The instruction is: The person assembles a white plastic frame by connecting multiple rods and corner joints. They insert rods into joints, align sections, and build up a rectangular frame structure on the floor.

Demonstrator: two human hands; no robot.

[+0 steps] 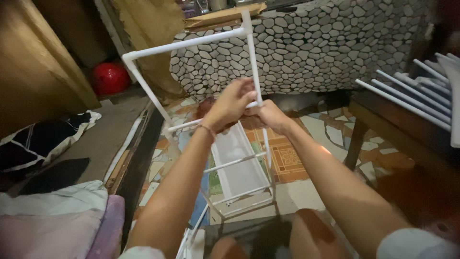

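Down low, a white shelf panel hangs inside the white tube rack frame above the tiled floor. Both hands meet at a joint: left hand pinching the crossbar, right hand closed round the upright tube. Beyond, a pebble-patterned cover; loose white rods lie on the dark desk at right.

The left hand and right hand cover the joint of the white pipe frame, so their grip there cannot be told. The spare pipes run off the right edge.
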